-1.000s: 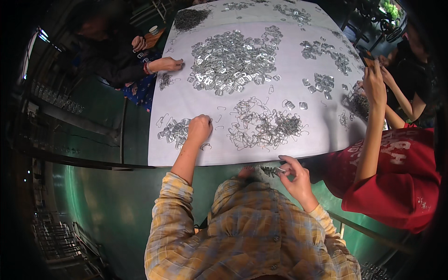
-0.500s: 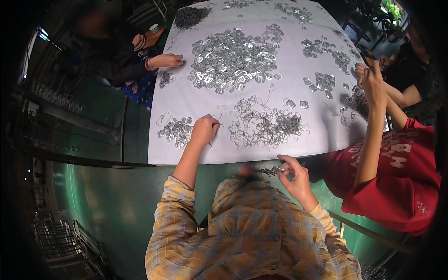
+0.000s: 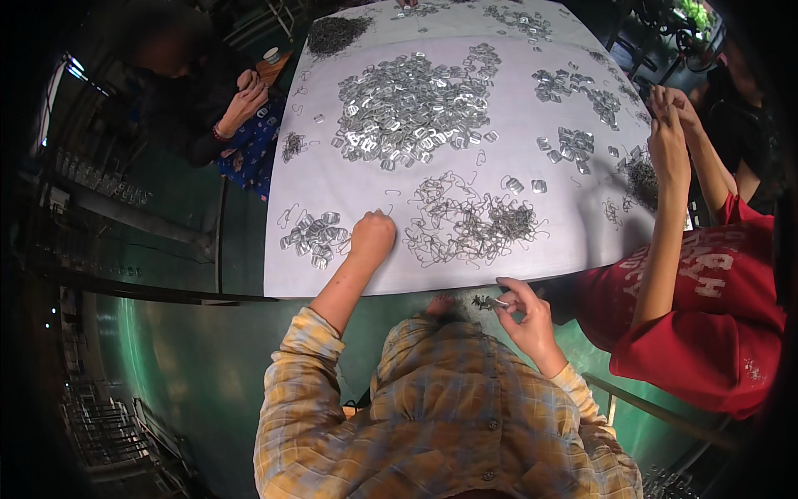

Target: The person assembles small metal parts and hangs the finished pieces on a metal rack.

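Currently R hand [image 3: 528,324] pinches metal pc [image 3: 500,304] btwn fingers; L hand [image 3: 373,237] over bench [image 3: 341,187], fingers curled, can't tell if gripping

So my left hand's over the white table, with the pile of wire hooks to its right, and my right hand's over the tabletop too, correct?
Not quite: the head view shows your right hand off the white table, short of its near edge, pinching a small metal piece. Your left hand is over the table, with the wire hooks to its right.

Pale block letters [image 3: 708,283] on red shirt [image 3: 682,341]; smaller pale print [image 3: 754,370] nearby, unreadable.
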`<state>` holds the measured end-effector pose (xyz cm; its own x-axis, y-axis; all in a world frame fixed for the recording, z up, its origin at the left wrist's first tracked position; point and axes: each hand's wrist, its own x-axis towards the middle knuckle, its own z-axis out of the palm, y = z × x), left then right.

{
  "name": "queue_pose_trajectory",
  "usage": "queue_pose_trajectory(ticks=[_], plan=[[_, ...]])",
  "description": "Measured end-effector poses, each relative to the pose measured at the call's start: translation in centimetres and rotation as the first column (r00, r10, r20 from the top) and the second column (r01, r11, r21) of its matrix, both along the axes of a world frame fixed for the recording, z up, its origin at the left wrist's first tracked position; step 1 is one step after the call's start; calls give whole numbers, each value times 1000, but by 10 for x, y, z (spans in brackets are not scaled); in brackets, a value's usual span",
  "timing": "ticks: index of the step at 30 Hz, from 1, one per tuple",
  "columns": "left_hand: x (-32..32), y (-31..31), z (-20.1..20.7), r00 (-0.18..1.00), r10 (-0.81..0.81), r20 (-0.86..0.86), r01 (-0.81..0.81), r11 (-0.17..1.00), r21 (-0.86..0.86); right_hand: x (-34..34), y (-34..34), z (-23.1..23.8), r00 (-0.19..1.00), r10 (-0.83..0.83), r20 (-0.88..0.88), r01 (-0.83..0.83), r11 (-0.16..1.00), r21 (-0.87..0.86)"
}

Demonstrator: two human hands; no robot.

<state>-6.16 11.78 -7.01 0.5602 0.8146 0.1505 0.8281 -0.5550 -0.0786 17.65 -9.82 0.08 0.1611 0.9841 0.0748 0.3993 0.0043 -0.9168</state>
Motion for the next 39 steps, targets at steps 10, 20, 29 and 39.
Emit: queue_pose_trajectory(ticks=[10,20,29,39], plan=[[6,63,23,973,-10,229,28,997,-75,0,-1,0,1000,17,-4,-17,1000,8],[8,75,1,993,-92,68,97,992,-78,-2,-3,1,1000,1,-8,-1,1000,13],[-21,58,19,990,97,98,-83,987,-140,-1,-4,-6,1000,-11,-16,11,1000,8],[-14,74,-6,954,20,300,-27,999,18,-5,1,2,999,26,22,-25,1000,-9]])
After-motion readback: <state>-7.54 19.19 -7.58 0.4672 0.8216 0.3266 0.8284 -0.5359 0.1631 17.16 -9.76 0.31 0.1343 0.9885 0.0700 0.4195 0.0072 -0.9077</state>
